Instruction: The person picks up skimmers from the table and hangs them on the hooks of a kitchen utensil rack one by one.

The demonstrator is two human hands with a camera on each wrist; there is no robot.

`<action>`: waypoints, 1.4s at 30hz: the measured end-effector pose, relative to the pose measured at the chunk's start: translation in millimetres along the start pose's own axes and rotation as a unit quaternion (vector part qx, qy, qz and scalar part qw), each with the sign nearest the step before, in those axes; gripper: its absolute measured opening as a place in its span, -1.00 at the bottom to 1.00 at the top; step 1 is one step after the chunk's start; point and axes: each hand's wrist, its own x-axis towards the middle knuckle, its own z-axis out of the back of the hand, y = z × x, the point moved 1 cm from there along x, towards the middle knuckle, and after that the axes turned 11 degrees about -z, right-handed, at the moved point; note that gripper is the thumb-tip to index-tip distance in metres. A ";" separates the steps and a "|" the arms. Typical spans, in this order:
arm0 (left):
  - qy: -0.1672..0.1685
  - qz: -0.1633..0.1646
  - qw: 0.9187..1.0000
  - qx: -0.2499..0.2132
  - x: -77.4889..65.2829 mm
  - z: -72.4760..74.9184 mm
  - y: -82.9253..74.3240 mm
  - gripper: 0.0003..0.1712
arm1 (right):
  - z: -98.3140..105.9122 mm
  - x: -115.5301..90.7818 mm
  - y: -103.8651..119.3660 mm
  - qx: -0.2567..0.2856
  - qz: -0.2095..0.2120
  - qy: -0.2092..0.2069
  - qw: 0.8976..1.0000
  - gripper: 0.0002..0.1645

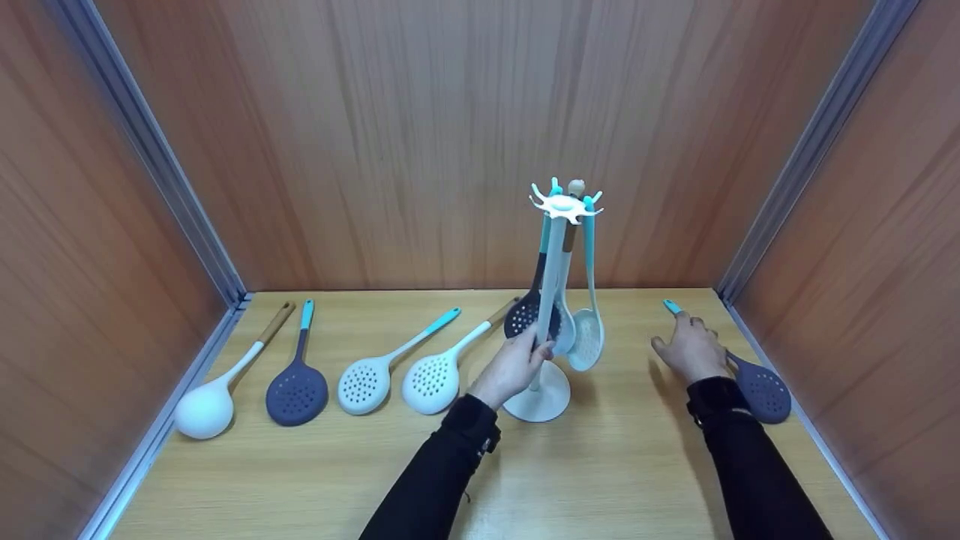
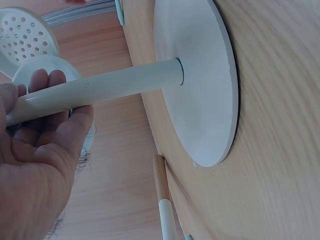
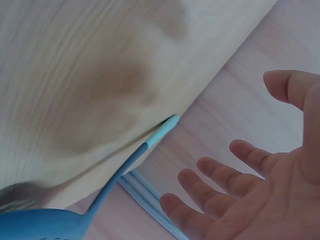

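Note:
My left hand [image 1: 515, 366] grips the white post of a utensil stand [image 1: 553, 277], its fingers curled round the pole above the round base [image 2: 200, 105]. From the stand's hooks hang a dark slotted skimmer [image 1: 523, 313], a white utensil with a wooden handle that is partly hidden, and a pale perforated ladle with a turquoise handle [image 1: 587, 341]. My right hand [image 1: 691, 349] hovers with spread fingers over a dark slotted turner [image 1: 765, 391] lying at the right. In the right wrist view, the turner's turquoise handle [image 3: 162, 131] is apart from the fingers.
Along the left lie a white ladle [image 1: 205, 409], a dark slotted turner [image 1: 297, 391], and two white skimmers [image 1: 364, 385] [image 1: 431, 382]. Wooden panels [image 1: 375, 135] enclose the table [image 1: 315, 480] at the back and both sides, with metal strips [image 1: 165, 172] at the corners.

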 end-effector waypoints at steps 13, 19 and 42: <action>-0.002 0.007 1.000 -0.004 0.6 -1.0 2.6 -0.85 | -5.7 8.1 -14.1 -0.008 -0.032 0.033 0.999 0.08; -0.003 0.002 1.000 -0.001 0.1 -0.8 1.5 -0.84 | -8.2 7.3 -20.2 -0.009 -0.038 0.022 0.999 0.06; 0.000 0.000 1.000 -0.003 1.0 -0.9 1.6 -0.84 | -19.6 14.0 -35.6 0.002 -0.077 0.050 0.996 0.02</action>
